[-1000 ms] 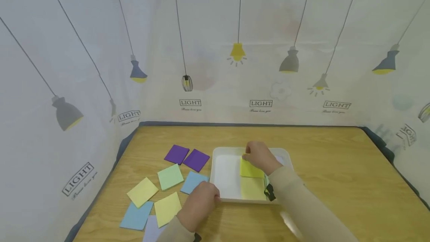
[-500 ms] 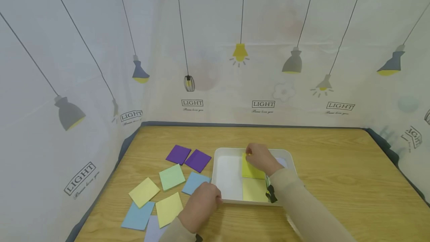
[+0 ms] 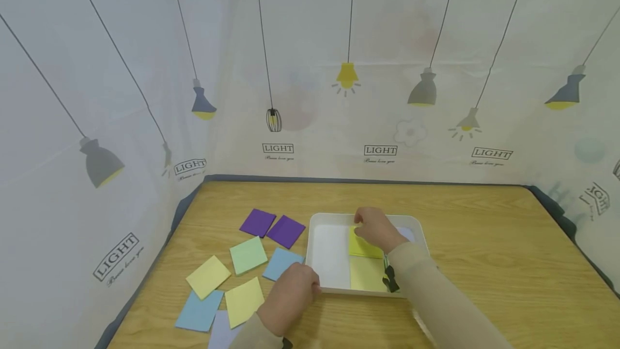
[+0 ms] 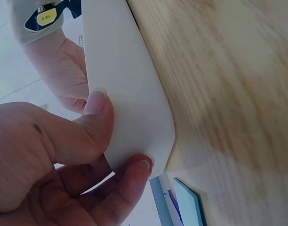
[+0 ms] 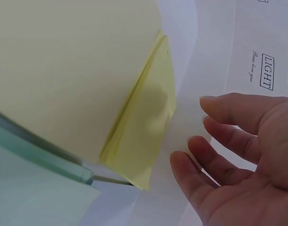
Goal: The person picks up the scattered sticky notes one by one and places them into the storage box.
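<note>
My left hand (image 3: 290, 295) holds the near left corner of a white tray (image 3: 325, 255). In the left wrist view its thumb and a fingertip press the tray's outer wall (image 4: 120, 84). My right hand (image 3: 378, 228) hovers over a bright yellow sticky note pad (image 3: 365, 249) at the tray's far middle. The right wrist view shows its fingers (image 5: 228, 108) loosely bent, apart from the yellow pad (image 5: 146, 127), with nothing between them. A pale yellow pad (image 3: 365, 273) lies in front of it. Green and lilac pads (image 3: 406, 232) on the tray's right are mostly hidden by my arm.
Left of the tray lie two purple pads (image 3: 286, 231), a green pad (image 3: 248, 256), blue pads (image 3: 198, 310), pale yellow pads (image 3: 244, 301) and a lilac pad (image 3: 223, 330). A printed cloth wall (image 3: 310, 166) borders the wooden table (image 3: 504, 241).
The bright yellow pad's far edge looks slightly lower beneath my right fingers, which now stand apart from it. My left hand stays at the tray's corner. The head view has shifted slightly.
</note>
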Available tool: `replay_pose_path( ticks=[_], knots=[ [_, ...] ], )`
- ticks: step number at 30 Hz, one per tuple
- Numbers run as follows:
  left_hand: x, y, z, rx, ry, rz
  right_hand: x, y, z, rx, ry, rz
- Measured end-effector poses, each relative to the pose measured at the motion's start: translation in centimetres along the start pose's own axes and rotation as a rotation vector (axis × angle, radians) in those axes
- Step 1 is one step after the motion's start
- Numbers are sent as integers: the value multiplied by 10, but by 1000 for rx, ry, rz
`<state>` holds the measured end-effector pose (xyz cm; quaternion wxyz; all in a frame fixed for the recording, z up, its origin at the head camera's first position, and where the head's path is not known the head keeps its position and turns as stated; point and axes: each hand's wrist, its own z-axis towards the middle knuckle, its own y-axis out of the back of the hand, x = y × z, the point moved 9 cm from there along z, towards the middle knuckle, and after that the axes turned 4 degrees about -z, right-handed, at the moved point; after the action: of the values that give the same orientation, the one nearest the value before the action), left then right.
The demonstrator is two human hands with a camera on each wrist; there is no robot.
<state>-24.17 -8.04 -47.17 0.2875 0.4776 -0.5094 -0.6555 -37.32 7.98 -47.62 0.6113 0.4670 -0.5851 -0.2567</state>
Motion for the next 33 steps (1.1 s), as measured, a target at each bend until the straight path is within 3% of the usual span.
replay_pose_path(
  ticks=[6, 18, 26, 33],
  knots=[
    [-1, 0, -1, 4, 3, -18, -2, 2, -3, 17, 0, -2],
    [3, -2, -1, 1, 25, -36, -6, 21, -18, -32, -42, 51],
    [2, -3, 0, -5, 14, -38, 0, 32, -43, -80, 28, 84],
    [4, -3, 1, -14, 14, -42, 0, 41, -70, -144, 116, 49]
  ],
)
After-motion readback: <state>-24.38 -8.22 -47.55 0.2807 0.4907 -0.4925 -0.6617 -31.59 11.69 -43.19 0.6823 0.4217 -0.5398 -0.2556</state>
